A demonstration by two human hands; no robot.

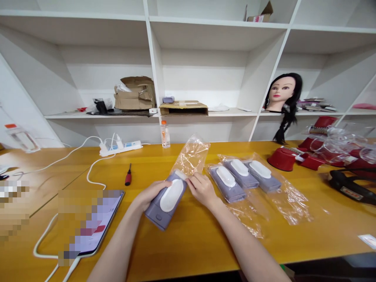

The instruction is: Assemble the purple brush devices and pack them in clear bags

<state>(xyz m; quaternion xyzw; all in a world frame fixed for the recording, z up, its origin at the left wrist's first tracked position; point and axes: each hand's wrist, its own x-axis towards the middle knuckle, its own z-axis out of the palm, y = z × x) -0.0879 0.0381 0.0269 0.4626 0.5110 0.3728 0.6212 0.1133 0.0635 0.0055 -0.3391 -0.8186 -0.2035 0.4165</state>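
Lavender plastic device lies between the grips: left grip closed round its body, right grip pinching its top end by the clear film bag. Seems light, stiff, slippery; best held by the body.

Lavender device, seemingly half-inside clear bag

Below & left of red-handled screwdriver, dark-framed tablet has pixelated screen, unreadable; further L, pixelated patch at pic edge, contents can't be told.
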